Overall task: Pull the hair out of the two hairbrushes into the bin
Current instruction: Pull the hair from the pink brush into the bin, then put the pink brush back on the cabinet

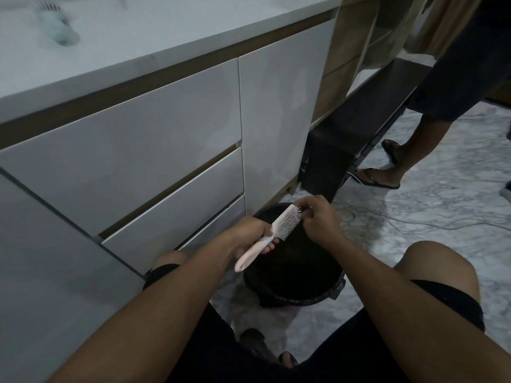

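Observation:
A pale pink hairbrush (pixel 279 228) is held above the black bin (pixel 326 297), bristles facing right. My left hand (pixel 249 233) grips its handle. My right hand (pixel 318 219) pinches at the bristles near the brush's tip; whether hair is between its fingers is too small to tell. A second, pale green hairbrush (pixel 59 26) lies blurred on the white countertop (pixel 166 31) at the top left. The bin stands on the floor between my knees, against the cabinet's base.
White drawer fronts (pixel 124 161) and a cabinet door (pixel 279 120) rise to the left of the bin. Another person's legs in sandals (pixel 387 172) stand at the right on the marble floor. Thin cables (pixel 414 217) trail across the floor. A dark low bench (pixel 359 139) runs behind.

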Demonstrator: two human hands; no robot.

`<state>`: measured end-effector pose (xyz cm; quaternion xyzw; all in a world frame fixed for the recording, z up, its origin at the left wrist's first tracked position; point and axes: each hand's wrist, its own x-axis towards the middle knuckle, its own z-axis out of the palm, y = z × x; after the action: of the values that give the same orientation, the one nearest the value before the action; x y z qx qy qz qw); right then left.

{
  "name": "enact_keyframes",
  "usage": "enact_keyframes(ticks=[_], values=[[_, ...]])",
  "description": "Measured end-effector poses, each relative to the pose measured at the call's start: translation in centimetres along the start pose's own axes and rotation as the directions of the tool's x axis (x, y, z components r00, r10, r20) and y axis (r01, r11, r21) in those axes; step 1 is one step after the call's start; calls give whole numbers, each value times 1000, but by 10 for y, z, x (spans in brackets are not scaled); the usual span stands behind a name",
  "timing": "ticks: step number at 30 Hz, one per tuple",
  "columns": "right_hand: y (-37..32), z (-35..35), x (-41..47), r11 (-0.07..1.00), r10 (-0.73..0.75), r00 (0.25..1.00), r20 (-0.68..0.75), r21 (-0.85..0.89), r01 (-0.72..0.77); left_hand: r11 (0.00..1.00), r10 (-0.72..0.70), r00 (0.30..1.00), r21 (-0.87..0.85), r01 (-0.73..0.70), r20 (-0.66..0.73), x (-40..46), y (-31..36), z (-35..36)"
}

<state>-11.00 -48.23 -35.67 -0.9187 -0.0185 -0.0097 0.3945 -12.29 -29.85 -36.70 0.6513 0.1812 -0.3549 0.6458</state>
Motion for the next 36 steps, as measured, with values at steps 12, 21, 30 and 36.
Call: enact_keyframes(ticks=[12,21,30,36], values=[[-4,-9,6,992,121,991,-54,48,-118,999,31,999,-34,-30,30,-6,5,2],[-4,-11,5,944,308,948,-73,144,-296,999,28,999,-39,-28,17,-6,11,-1],[-41,-24,7,515,383,851,359,682,-519,986,120,990,106,-128,79,-24,36,-10],[-71,-54,29,508,362,915,178,785,-354,944,211,974,242,-224,78,-67,81,-23]])
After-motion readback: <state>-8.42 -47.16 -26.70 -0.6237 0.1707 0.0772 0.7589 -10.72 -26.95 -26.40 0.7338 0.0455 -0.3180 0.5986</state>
